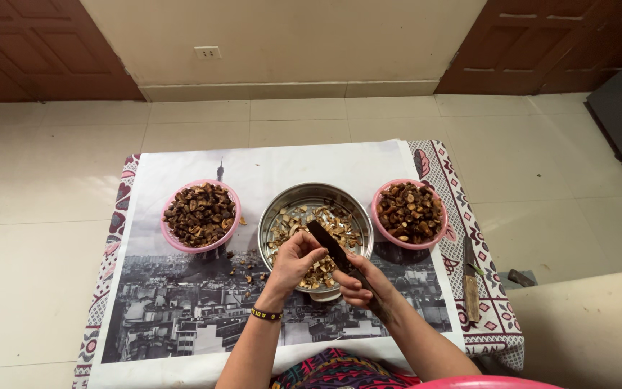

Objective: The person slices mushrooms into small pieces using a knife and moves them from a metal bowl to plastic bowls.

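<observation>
Small nut piece, mostly hidden, pinched in fingers of left hand point(295, 258), just above near rim of steel bowl point(275, 216). Prob. light, hard, brittle shell; likely slippery, so best pinched at its sides, clear of blade. Dark knife point(329, 246) gripped by right hand point(361, 284), fingers wrapped round handle, blade over bowl w/ pale pieces. Pink basket point(170, 241) of dark nuts left of bowl, second pink basket point(442, 232) right. Spare knife point(470, 282) further right on cloth.
</observation>
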